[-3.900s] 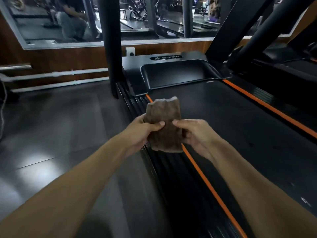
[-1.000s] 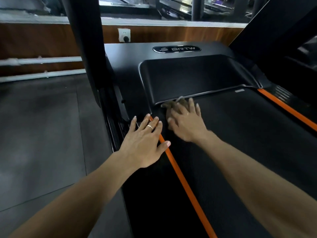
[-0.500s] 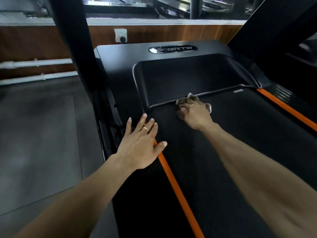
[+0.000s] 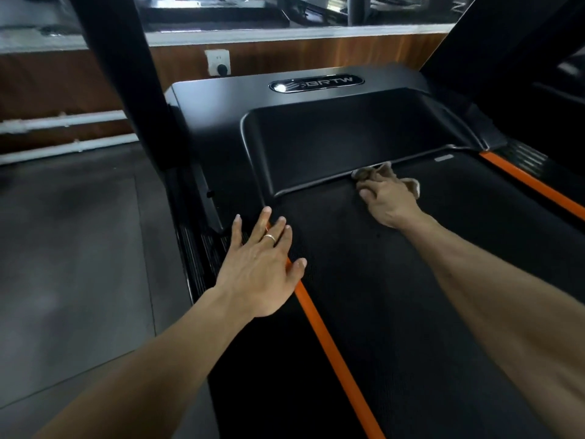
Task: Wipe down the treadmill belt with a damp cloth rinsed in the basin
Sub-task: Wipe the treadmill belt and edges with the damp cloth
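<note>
Grey tiled gym floor (image 4: 72, 248) along the left, with a black treadmill filling the middle and right. Nearest, a black textured treadmill belt (image 4: 395, 312) running from the near edge to the far hood, bordered on the left by a long orange stripe (image 4: 332, 353) and on the right by a second orange stripe (image 4: 531, 182). Left hand (image 4: 259, 274) laid flat across the left orange stripe and the ribbed black side rail (image 4: 202, 258), fingers straight and spread, holding nothing, a thin pale ring (image 4: 270, 237) on one finger. Farther and to the right, right hand (image 4: 391, 201) palm down on a crumpled brown cloth (image 4: 376, 172), fingers curled over the cloth and pressing it against the belt. Cloth at the far end of the belt, touching the curved lower lip of the glossy black motor hood (image 4: 348, 134); a pale corner of cloth showing just right of the hand. Oval silver-lettered badge (image 4: 316, 83) near the far edge of the hood. Thick black upright post (image 4: 126, 90) rising at far left. Beyond, a wood-panelled wall (image 4: 285, 55) with a white wall socket (image 4: 217, 62), and white pipes (image 4: 63, 122) low on the far left.
</note>
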`<act>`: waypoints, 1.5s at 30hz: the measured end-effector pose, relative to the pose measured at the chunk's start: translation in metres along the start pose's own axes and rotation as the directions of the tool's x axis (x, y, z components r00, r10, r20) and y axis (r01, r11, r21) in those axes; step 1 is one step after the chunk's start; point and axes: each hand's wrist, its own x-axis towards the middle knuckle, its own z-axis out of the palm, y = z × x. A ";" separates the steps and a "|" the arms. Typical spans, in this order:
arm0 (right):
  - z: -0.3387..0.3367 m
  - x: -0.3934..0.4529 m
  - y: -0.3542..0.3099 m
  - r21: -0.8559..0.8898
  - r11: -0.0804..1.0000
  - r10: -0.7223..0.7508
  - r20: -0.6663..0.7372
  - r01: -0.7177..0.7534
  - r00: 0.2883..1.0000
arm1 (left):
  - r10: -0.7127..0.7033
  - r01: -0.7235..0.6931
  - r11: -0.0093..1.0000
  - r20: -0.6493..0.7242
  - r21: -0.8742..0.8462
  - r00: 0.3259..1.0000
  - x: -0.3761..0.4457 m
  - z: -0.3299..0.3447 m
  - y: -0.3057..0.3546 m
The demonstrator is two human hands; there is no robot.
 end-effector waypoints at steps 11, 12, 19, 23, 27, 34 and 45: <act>-0.020 -0.073 -0.026 0.053 0.957 -0.288 0.043 0.286 0.957 | 0.002 -0.002 1.000 -0.003 -0.001 1.000 -0.001 -0.004 0.001; -0.017 -0.061 -0.022 0.016 0.987 -0.163 0.047 0.163 0.985 | -0.002 0.002 1.000 -0.005 -0.016 1.000 -0.004 -0.005 0.002; -0.009 -0.150 -0.062 0.098 0.901 -0.429 0.047 0.423 0.902 | 0.009 -0.008 0.998 0.022 -0.063 1.000 -0.029 -0.012 0.006; -0.010 -0.146 -0.052 0.050 0.925 -0.380 0.056 0.378 0.923 | 0.003 -0.001 0.999 0.046 -0.042 0.999 -0.034 -0.011 0.002; -0.008 -0.080 -0.071 0.098 0.994 0.045 0.048 -0.050 0.998 | -0.001 0.002 1.000 0.054 -0.020 0.999 -0.040 -0.008 0.001; -0.022 -0.196 -0.084 0.212 0.839 -0.528 0.094 0.501 0.844 | -0.012 0.015 0.999 0.066 -0.041 0.998 -0.048 -0.002 -0.012; -0.026 -0.122 -0.103 -0.010 0.960 -0.259 0.335 0.278 0.906 | 0.018 -0.018 1.000 -0.005 -0.024 1.000 -0.049 0.006 -0.017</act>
